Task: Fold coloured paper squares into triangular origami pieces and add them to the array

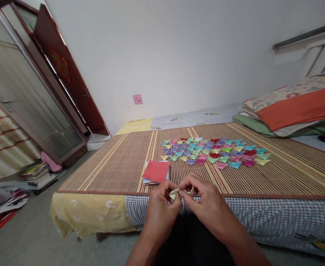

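Note:
Between my two hands is a small piece of folded pale yellow paper [174, 193], held above the front edge of the bed. My left hand [162, 205] is closed around its left side, thumb and fingers pinching it. From the right, my right hand [203, 194] pinches the paper's other end between thumb and forefinger. Fingers hide part of the folds. Just beyond my left hand lies a stack of square coloured paper [156, 171], a red sheet on top. Rows of small folded paper shapes [213, 156] in many colours spread over the mat farther back.
A striped bamboo mat [109, 162] covers the bed, over yellow and checked sheets. Folded bedding [295, 103] is piled at the right. A pink note [137, 99] sticks to the wall. Books [37, 173] are stacked at left, near a glazed door [35, 85].

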A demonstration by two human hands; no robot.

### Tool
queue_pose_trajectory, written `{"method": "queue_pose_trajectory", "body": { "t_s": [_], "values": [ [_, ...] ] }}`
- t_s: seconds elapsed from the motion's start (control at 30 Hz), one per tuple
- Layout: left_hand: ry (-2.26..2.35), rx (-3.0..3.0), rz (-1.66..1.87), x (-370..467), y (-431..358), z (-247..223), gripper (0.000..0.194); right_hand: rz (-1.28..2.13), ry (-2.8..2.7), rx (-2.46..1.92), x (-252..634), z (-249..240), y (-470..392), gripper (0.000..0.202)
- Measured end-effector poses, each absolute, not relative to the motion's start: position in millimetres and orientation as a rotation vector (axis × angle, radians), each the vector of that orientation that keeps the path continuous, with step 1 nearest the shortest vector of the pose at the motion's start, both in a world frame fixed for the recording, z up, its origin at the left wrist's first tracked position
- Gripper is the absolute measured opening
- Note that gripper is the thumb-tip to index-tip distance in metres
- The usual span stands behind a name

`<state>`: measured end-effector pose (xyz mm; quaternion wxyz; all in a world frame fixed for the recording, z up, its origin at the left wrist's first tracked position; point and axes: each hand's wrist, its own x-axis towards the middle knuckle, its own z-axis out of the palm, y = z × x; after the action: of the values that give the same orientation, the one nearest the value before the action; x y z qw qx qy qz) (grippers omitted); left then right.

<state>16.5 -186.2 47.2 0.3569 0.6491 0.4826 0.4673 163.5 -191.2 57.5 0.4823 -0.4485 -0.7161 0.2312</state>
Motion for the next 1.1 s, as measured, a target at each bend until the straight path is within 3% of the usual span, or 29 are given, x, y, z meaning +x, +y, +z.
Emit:
{"method": "queue_pose_trajectory", "body": {
  "t_s": [0.33, 0.63, 0.83, 1.0, 1.1],
  "values": [
    [1.237, 1.526, 1.404, 22, -185, 43, 0.009, 0.497, -1.678, -1.097, 157, 57, -196, 0.015],
    [1.101, 1.351, 1.479, 27, -191, 49, 0.015, -0.001, -1.740, -1.045, 144, 51, -195, 0.024],
    [1.153, 1.767, 1.519, 26, -200, 44, 0.029, 0.149, -1.687, -1.110, 151, 53, -195, 0.005],
    [1.053, 1.893, 1.439, 36, -209, 33, 0.045, 0.174, -1.566, -1.132, 159, 51, -191, 0.012],
    [1.014, 1.845, 1.469, 39, -211, 33, 0.041, 0.179, -1.539, -1.143, 164, 51, -190, 0.011]
  ]
}}
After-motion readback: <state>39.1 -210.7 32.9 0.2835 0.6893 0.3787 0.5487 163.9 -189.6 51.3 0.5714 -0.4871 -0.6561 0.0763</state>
